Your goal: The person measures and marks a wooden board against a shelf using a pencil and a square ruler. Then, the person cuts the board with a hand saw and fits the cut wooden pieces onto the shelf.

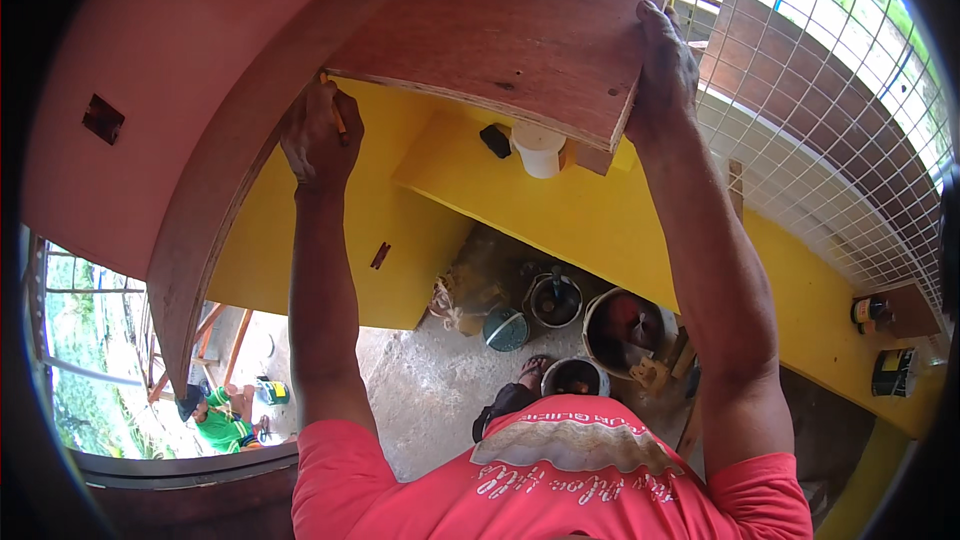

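My left hand (318, 140) is closed around an orange pencil (338, 120), whose end touches the near left corner of a reddish-brown plywood board (500, 25). That corner meets a long curved plywood strip (205, 200) running along the pink wall (130, 70). On the board's right edge, my right hand (665, 75) is clamped, with the thumb towards the top and the other fingers partly hidden behind the wood. The board is held up above a yellow surface (480, 165).
A white cup (540, 150) and a small black object (495, 140) rest on the yellow surface. Below are several buckets (555, 298) on the concrete floor (400, 390). White wire mesh (830, 90) rises at right. A person in green (225, 425) is outside, lower left.
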`<state>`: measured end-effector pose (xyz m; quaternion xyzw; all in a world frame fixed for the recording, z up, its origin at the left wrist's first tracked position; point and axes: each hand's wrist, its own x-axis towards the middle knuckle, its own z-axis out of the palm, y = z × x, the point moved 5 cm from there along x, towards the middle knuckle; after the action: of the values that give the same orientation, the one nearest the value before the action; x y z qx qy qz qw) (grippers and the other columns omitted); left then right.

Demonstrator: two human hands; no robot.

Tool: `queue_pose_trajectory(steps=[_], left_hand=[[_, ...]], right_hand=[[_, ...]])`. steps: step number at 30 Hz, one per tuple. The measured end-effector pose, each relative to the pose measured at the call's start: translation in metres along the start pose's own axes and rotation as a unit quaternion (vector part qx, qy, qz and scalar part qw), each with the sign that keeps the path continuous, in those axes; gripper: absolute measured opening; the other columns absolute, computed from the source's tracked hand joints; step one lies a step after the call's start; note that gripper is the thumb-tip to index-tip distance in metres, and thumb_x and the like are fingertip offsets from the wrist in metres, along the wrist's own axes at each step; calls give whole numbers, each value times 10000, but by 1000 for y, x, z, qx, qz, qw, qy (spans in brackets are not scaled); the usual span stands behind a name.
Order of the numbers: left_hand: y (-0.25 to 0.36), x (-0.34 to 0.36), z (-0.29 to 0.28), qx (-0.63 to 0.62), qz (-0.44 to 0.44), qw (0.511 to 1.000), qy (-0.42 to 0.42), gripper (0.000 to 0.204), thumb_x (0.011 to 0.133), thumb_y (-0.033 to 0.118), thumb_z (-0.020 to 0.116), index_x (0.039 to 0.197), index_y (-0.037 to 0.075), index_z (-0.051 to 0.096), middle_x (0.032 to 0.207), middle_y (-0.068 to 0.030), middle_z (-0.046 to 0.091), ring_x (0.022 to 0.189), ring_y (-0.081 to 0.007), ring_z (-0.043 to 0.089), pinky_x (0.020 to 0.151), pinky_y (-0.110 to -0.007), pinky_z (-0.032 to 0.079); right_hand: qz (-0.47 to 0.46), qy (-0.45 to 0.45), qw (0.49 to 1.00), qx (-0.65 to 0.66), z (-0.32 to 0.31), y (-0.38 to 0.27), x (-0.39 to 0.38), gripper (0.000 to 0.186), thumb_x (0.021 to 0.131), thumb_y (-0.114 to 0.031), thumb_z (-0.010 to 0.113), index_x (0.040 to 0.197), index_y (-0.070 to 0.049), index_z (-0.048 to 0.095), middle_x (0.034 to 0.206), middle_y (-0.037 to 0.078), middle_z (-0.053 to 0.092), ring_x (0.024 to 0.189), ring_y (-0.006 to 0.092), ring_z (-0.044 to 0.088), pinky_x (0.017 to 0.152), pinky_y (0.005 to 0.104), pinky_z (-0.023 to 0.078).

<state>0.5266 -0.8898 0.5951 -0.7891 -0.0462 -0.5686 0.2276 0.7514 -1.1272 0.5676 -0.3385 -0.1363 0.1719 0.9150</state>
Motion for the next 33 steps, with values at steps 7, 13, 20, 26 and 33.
queue_pose_trajectory(steps=[7, 13, 20, 26, 33], left_hand=[[1, -8, -2, -34, -23, 998, -46, 68, 788, 0, 616, 804, 48, 571, 621, -102, 573, 522, -249, 588, 469, -354, 489], [-1, 1, -1, 1, -2, 1000, 11, 71, 794, 19, 626, 816, 55, 568, 623, -99, 563, 525, -266, 591, 468, -372, 485], [-7, -52, 14, -37, -162, 966, -199, 103, 866, 106, 573, 905, 25, 624, 694, -109, 622, 567, -250, 617, 510, -318, 500], [50, -95, 18, -538, -602, 567, -165, 407, 997, 401, 495, 1096, 37, 648, 888, -97, 686, 646, -163, 631, 563, -249, 499], [157, -1, 30, -789, -589, 174, 24, 590, 970, 461, 515, 1328, -2, 435, 972, -172, 634, 744, -256, 636, 630, -378, 525]], right_hand=[[5, 9, 1000, 3, -2, 4, 5, 565, 951, -215, 493, 1450, -67, 274, 1302, 159, 438, 1116, 295, 529, 902, 477, 518], [17, 12, 1000, 4, -1, 3, 2, 561, 944, -214, 498, 1442, -70, 283, 1291, 150, 445, 1114, 292, 529, 904, 480, 515], [2, 21, 1000, -5, -1, -1, 2, 580, 947, -205, 489, 1462, -79, 256, 1302, 157, 439, 1125, 298, 531, 912, 481, 516], [-4, -35, 999, -5, 0, 2, 4, 610, 953, -208, 477, 1490, -92, 212, 1335, 157, 425, 1157, 300, 527, 926, 476, 518], [14, -26, 1000, -6, -8, 9, 11, 605, 959, -206, 466, 1497, -119, 204, 1372, 154, 404, 1195, 312, 515, 933, 478, 520]])
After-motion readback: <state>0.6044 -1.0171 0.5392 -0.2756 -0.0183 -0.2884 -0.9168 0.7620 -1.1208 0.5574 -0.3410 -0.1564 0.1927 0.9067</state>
